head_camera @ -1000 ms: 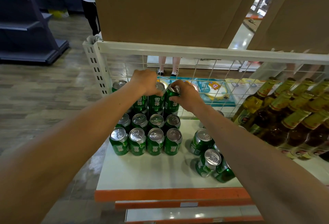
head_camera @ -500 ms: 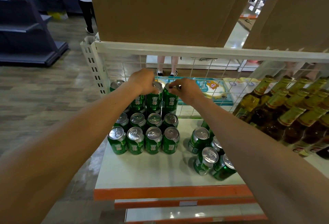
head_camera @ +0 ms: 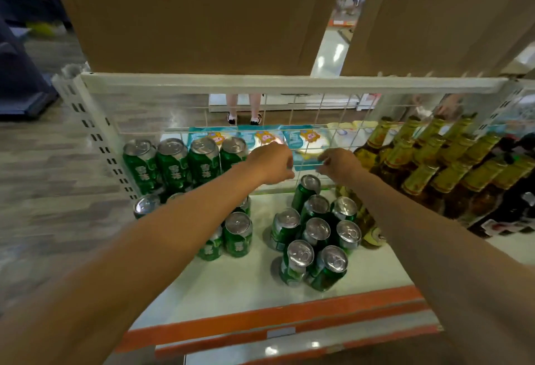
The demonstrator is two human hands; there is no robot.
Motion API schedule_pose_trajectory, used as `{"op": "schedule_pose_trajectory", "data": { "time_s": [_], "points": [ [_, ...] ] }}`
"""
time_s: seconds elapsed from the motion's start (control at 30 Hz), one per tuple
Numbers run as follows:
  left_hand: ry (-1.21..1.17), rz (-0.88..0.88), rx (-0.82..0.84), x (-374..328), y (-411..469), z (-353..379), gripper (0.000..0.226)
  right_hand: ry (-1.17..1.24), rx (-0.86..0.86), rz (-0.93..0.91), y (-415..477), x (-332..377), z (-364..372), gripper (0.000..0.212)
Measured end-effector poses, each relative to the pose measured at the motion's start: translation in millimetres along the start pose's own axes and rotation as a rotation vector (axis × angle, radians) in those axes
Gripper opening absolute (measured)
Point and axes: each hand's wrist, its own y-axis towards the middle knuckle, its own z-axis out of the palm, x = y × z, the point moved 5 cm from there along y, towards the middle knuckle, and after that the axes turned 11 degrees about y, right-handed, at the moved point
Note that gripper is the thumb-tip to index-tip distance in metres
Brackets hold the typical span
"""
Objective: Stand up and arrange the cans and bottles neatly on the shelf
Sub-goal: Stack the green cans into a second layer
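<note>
- My left grip [head_camera: 272, 163] hovers at the back of the shelf [head_camera: 231, 289], close to the wire mesh [head_camera: 341, 109]. Its fingers are curled, but the picture is blurred and I cannot tell whether it grasps anything.
- My right grip [head_camera: 337, 164] is just beside it, slightly apart, with its fingertips drawn together. Again I cannot tell if it clasps something.
- Below the gap between them a tilted can [head_camera: 308, 189] leans at the back of a loose cluster of green cans [head_camera: 317, 234]. Most of these stand crookedly, packed against one another, on the white shelf board.
- At back left a row of four cans [head_camera: 188, 162] sits upright on top of a lower layer of cans [head_camera: 237, 234], which my left forearm partly hides.
- To the right the bottles [head_camera: 419, 162], brown glass with gold foil necks, lean in tight rows toward the mesh.
- One bottle [head_camera: 373, 234] lies low at the right edge of the cluster, touching the cans.
- A cardboard panel [head_camera: 188, 17] rises above the shelf's top rail.
- Beyond the mesh I see cartoon-printed packs [head_camera: 266, 137] and a person's legs [head_camera: 244, 106].
</note>
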Motion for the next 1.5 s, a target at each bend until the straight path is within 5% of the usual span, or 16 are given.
{"op": "schedule_pose_trajectory", "data": {
  "time_s": [0.13,0.23,0.6,0.73,0.9,1.13,1.4,1.5],
  "points": [
    [0.11,0.039,0.504,-28.5,17.5,56.5,0.06,-0.033,0.109,-0.017,1.9,-25.5,14.2,0.043],
    [0.201,0.053,0.628,-39.5,17.5,79.4,0.072,-0.025,0.204,-0.036,8.6,-34.0,30.8,0.055],
    [0.103,-0.014,0.416,-22.4,13.3,58.7,0.055,-0.114,0.267,-0.137,21.2,-14.6,49.9,0.064],
    [0.044,-0.086,0.26,-4.3,10.2,47.4,0.035,-0.127,0.249,-0.135,19.0,-10.8,41.2,0.054],
    [-0.062,-0.124,0.153,6.0,-3.3,33.9,0.048,-0.105,0.185,-0.104,5.1,14.5,10.3,0.037],
    [-0.293,-0.119,0.021,19.8,-40.5,-0.2,0.076,-0.187,0.188,-0.146,-29.9,111.2,-49.5,0.055],
    [-0.467,-0.157,-0.16,79.5,-131.0,-21.8,0.067,-0.162,0.277,-0.268,-82.9,224.9,-19.6,0.045],
    [-0.461,-0.218,-0.234,113.2,-165.8,-17.0,0.057,-0.141,0.281,-0.314,-93.4,259.9,12.4,0.07]
  ]
}}
